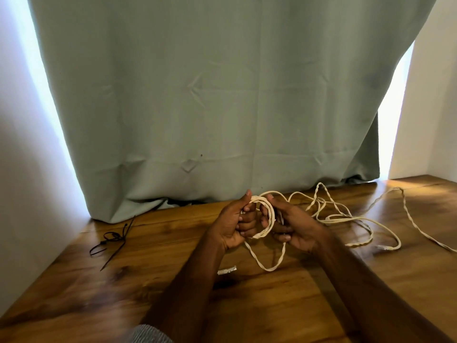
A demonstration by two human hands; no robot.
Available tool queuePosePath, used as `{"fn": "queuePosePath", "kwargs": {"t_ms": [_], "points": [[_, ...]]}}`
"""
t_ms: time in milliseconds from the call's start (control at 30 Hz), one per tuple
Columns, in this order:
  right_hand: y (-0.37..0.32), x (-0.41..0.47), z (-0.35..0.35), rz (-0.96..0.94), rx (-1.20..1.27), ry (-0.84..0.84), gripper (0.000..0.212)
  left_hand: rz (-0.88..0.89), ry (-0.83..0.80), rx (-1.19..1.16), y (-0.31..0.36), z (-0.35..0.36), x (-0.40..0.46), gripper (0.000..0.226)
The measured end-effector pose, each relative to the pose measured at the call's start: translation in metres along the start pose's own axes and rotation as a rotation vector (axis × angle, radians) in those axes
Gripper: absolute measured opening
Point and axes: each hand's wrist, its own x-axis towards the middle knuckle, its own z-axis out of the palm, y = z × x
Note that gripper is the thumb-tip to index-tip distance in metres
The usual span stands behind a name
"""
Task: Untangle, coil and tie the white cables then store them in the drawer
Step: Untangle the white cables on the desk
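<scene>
A small coil of white twisted cable (268, 220) is held upright between both hands above the wooden table (103, 288). My left hand (235, 224) grips the coil's left side, thumb on top and fingers curled through it. My right hand (294, 225) holds the coil's right side with curled fingers. A loose loop of the cable (268, 267) hangs below the hands. More cable (346, 219) lies tangled to the right, and one strand (410, 219) trails to the right edge. A cable end (227, 271) lies near my left forearm.
Several black zip ties (111, 240) lie on the table at the left. A grey-green curtain (210, 107) hangs along the table's back edge, with white walls on both sides. No drawer is in view.
</scene>
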Motion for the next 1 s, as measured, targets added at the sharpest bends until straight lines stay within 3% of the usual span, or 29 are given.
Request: {"fn": "queuePosePath", "kwargs": {"t_ms": [67,167,267,367,500,667,800,900,1000], "points": [[0.001,0.002,0.0,-0.007,0.023,-0.02,0.041,0.007,0.01,0.006,0.0,-0.001,0.0,0.048],[0.0,0.004,0.005,-0.026,-0.012,0.094,0.041,-0.017,-0.096,-0.085,0.0,-0.002,-0.001,0.053],[-0.001,0.006,0.012,-0.047,-0.078,0.268,0.044,-0.033,-0.232,-0.162,0.0,-0.004,-0.001,0.039],[0.0,0.008,0.016,-0.056,-0.059,0.363,0.047,-0.046,-0.219,-0.161,-0.004,-0.003,0.001,0.031],[-0.002,0.004,0.015,-0.081,-0.057,0.31,0.044,-0.004,-0.178,-0.234,-0.003,0.001,0.003,0.038],[0.009,0.006,0.013,-0.087,0.018,0.21,0.017,0.187,-0.06,-0.37,0.011,0.003,0.003,0.04],[0.016,0.01,0.017,-0.008,0.016,0.214,0.03,0.302,0.032,-0.374,0.015,0.004,0.007,0.034],[0.017,0.004,0.015,-0.24,-0.334,0.269,0.044,0.358,0.083,-0.379,0.022,-0.003,0.007,0.039],[0.023,0.003,0.01,-0.492,-0.919,0.297,0.028,0.392,0.101,-0.388,0.03,-0.009,0.004,0.039]]}}
